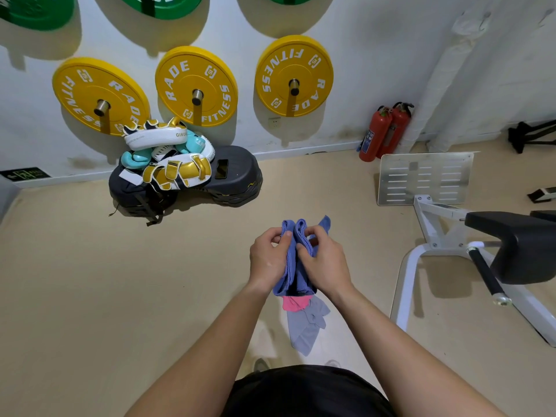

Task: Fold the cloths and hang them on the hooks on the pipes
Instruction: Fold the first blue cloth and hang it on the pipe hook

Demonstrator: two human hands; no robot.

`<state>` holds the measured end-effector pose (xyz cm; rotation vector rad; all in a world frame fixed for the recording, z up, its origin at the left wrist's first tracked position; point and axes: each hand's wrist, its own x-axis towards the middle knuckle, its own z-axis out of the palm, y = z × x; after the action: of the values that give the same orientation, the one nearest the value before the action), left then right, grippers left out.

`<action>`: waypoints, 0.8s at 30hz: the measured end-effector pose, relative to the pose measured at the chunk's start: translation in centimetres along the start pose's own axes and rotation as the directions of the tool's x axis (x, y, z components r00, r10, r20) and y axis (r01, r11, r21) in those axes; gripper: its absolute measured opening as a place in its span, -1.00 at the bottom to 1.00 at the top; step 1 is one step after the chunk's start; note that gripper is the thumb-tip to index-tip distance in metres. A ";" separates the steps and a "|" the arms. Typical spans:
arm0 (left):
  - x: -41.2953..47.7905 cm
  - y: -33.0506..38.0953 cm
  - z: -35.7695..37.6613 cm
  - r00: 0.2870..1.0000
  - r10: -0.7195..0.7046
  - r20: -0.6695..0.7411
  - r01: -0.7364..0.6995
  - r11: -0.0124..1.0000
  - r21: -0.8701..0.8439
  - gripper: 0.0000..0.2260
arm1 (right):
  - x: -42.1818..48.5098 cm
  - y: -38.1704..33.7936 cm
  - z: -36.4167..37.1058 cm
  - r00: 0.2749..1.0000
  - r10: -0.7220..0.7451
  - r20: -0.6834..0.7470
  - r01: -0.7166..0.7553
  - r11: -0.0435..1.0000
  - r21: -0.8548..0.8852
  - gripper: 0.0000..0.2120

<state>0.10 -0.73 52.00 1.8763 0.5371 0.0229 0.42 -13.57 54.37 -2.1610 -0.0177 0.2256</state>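
Head view shows both hands meeting over a blue cloth (296, 267), held up in the air in front of the person's body, above the tan floor (90, 281). The left hand (268, 257) curls its fingers round the cloth's left fold with the thumb pressed on top. The right hand (324, 261) pinches the right fold, fingers bent tight on the fabric. The cloth's long axis runs from the two rounded folds at the top, away from the person, down towards the waist. The hands grip it side by side near the upper end, neither plainly nearer. A loose corner sticks out to the right behind the right hand's fingers. Below the blue cloth hang a pink cloth (293, 304) and a grey cloth (305, 331); what holds them is hidden. By the look of it the fold is nearly closed, and no hook is in sight.

Readable writing: each yellow weight plate (197, 85) on the wall says "RADE FITNESS". A white and gold pad (156, 138) shows "GING", the rest cut off
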 end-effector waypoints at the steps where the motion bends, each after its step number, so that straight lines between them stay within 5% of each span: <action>1: -0.1 0.0 0.1 1.000 0.004 0.008 -0.004 1.000 0.001 -0.84 | -0.1 -0.1 0.0 1.000 -0.006 0.007 0.006 1.000 -0.007 -0.84; 12: 0.4 0.4 -1.9 0.993 -0.054 0.107 0.060 0.997 -0.056 -0.85 | -0.4 -0.4 -1.4 0.899 -0.168 0.404 0.135 0.985 0.110 -0.43; 16: 1.4 0.6 -3.6 0.995 0.030 0.096 -0.032 0.999 0.027 -0.87 | 0.4 1.0 -1.8 0.975 -0.128 0.180 0.134 0.991 -0.021 -0.60; 18: 1.4 1.0 -4.5 0.987 0.085 0.135 -0.091 0.995 0.036 -0.86 | 0.9 2.0 -2.3 0.988 -0.120 0.093 0.132 0.982 -0.135 -0.50; 21: 1.2 1.6 -5.4 0.972 0.139 0.192 -0.143 0.990 0.007 -0.85 | 1.3 2.6 -2.5 0.983 -0.052 0.177 0.094 0.966 -0.240 -0.16; 24: 1.0 1.7 -5.7 0.965 0.159 0.210 -0.163 0.987 0.001 -0.83 | 1.4 3.1 -1.8 0.962 -0.079 0.262 0.144 0.960 -0.241 -0.31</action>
<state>0.08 4.23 55.42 1.9085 0.2400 -0.0718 1.87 -16.64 52.60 -2.3679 -0.3315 0.4509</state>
